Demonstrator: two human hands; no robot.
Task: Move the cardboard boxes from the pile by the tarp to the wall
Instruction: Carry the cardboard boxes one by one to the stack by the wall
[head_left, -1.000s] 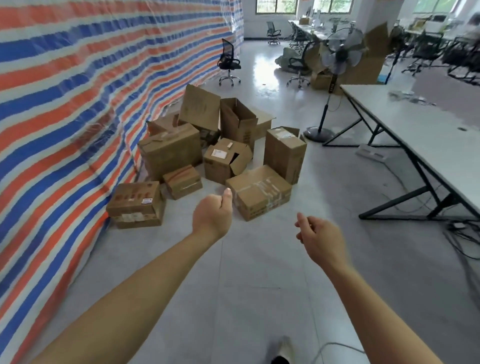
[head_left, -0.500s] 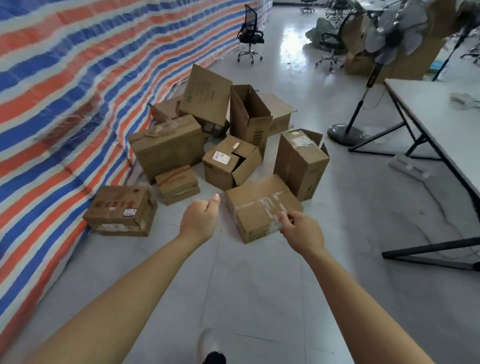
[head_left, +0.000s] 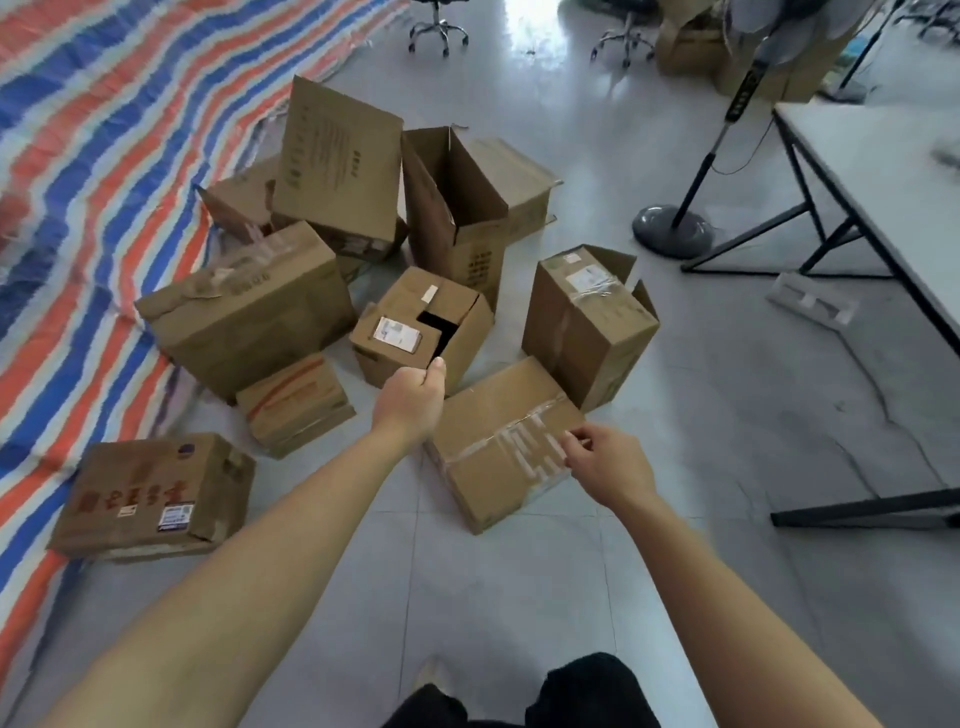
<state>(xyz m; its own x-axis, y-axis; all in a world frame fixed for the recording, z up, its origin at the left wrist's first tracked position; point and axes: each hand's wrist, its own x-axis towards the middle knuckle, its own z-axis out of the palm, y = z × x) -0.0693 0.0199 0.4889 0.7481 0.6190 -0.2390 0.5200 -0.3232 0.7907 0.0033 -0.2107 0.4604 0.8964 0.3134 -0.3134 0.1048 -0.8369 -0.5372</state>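
1. Because the taped box (head_left: 498, 441) lies flat on the floor at the near edge of the pile, under both hands, it is judged the first to be lifted; nothing is gripped yet.
2. The left hand (head_left: 410, 400) is held over the taped box's far-left corner, with its fingers curled narrow, its thumb raised, and nothing in it. The right hand (head_left: 610, 467) is held over the same box's right end with its fingertips drawn together. Whether the tape is touched cannot be told.
3. The tape on the box is wrinkled and patchy, so a seam could give way if the load is taken from the top and not from beneath.
4. The tall box (head_left: 587, 322), just behind and to the right of the taped box, could be toppled by a careless swing. The small open-flapped box (head_left: 415, 322), just behind it, could be knocked.
5. A slip is possible on the glossy floor tiles (head_left: 519, 571) in front of the taped box.
6. Brown, creased, dented cardboard is seen throughout. The tarp (head_left: 104, 156), left of the taped box, is a rumpled woven sheet striped red, blue and white.
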